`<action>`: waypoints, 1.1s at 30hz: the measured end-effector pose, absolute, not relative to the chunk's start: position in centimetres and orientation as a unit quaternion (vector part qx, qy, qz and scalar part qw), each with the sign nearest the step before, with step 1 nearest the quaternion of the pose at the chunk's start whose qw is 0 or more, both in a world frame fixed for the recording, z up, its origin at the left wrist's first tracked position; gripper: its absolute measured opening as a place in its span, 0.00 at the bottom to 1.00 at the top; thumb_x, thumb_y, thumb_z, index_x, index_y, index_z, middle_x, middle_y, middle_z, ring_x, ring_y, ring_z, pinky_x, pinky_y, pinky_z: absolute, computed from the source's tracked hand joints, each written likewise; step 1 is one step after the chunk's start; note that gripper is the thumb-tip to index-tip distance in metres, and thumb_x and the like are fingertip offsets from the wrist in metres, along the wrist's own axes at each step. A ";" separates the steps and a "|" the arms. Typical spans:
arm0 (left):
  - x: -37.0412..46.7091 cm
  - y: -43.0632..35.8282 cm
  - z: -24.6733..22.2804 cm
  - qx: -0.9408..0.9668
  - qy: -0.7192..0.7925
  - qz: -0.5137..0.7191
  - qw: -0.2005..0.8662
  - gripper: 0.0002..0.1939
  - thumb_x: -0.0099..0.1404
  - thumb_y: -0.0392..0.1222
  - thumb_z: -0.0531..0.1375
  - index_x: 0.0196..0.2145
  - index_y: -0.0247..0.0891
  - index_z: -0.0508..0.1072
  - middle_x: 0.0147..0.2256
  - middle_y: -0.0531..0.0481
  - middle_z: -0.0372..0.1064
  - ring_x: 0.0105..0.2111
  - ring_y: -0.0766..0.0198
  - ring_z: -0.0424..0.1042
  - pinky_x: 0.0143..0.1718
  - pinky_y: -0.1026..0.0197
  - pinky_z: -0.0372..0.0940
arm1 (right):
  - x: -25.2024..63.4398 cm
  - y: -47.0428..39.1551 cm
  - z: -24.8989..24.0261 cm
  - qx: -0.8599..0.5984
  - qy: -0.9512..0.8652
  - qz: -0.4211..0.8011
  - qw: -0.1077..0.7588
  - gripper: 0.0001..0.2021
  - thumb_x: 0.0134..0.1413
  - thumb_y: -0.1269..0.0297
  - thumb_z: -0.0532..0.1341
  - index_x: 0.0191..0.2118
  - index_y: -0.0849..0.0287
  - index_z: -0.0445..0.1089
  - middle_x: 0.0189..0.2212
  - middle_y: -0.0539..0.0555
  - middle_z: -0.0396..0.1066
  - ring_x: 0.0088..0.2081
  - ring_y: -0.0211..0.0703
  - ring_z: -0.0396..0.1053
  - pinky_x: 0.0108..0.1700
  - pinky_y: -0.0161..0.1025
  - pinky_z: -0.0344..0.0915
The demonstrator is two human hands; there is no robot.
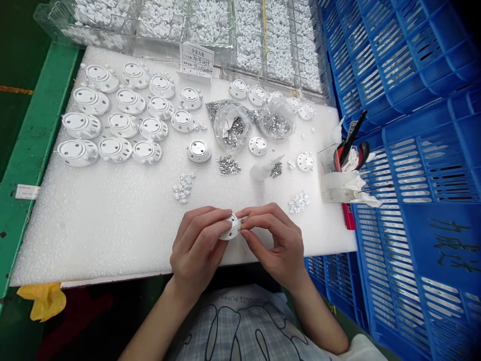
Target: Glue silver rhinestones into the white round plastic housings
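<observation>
Near the front edge of the white foam board (112,215), my left hand (199,245) grips a round white disc part (231,228) with dark spots on its face. My right hand (276,238) has its thumb and fingertips pinched at the disc's right edge; any small piece between them is too hidden to make out. Small white pieces lie in one pile (184,188) beyond my left hand and another (299,202) beyond my right. Tiny metal parts (228,165) form a heap farther back, beside a translucent pointed bottle (261,170).
Rows of white discs (122,124) stand at the back left. Two plastic bowls (277,120) hold metal bits. Clear trays (210,25) of white pieces line the back. At right are a clear tool holder (330,185) with black-and-red-handled tools and blue crates (432,225).
</observation>
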State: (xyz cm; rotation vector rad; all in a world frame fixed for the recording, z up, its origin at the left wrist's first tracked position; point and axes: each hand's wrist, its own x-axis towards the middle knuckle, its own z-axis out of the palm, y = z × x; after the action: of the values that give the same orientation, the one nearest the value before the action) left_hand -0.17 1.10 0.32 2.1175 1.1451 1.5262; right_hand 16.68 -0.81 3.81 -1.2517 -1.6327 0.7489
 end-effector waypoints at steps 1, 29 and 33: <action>-0.2 1.1 0.3 0.736 0.397 0.529 0.144 0.07 0.70 0.29 0.67 0.43 0.37 0.76 0.42 0.44 0.82 0.43 0.56 0.79 0.45 0.55 0.76 | 16.7 -0.8 3.8 -0.507 -0.667 0.302 0.455 0.07 0.64 0.75 0.66 0.41 0.54 0.75 0.41 0.54 0.79 0.46 0.41 0.80 0.50 0.40 0.80; -0.2 1.2 0.4 0.757 0.382 0.509 0.147 0.07 0.71 0.27 0.65 0.42 0.37 0.77 0.38 0.46 0.83 0.41 0.57 0.80 0.44 0.56 0.77 | 16.8 -0.5 3.3 -0.500 -0.682 0.319 0.429 0.06 0.65 0.74 0.63 0.39 0.53 0.71 0.38 0.53 0.76 0.48 0.45 0.78 0.50 0.44 0.78; -0.3 1.2 0.4 0.757 0.383 0.508 0.149 0.07 0.72 0.29 0.64 0.43 0.39 0.77 0.38 0.47 0.83 0.41 0.57 0.80 0.43 0.56 0.78 | 16.8 -0.7 3.3 -0.507 -0.680 0.314 0.425 0.06 0.66 0.73 0.63 0.39 0.53 0.71 0.38 0.53 0.76 0.48 0.47 0.79 0.49 0.45 0.78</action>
State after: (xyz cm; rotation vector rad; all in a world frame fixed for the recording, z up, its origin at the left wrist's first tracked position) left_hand -0.28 1.22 0.40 2.1764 1.1017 1.4589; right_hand 16.77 -0.67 3.34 -1.2689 -1.7012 0.7861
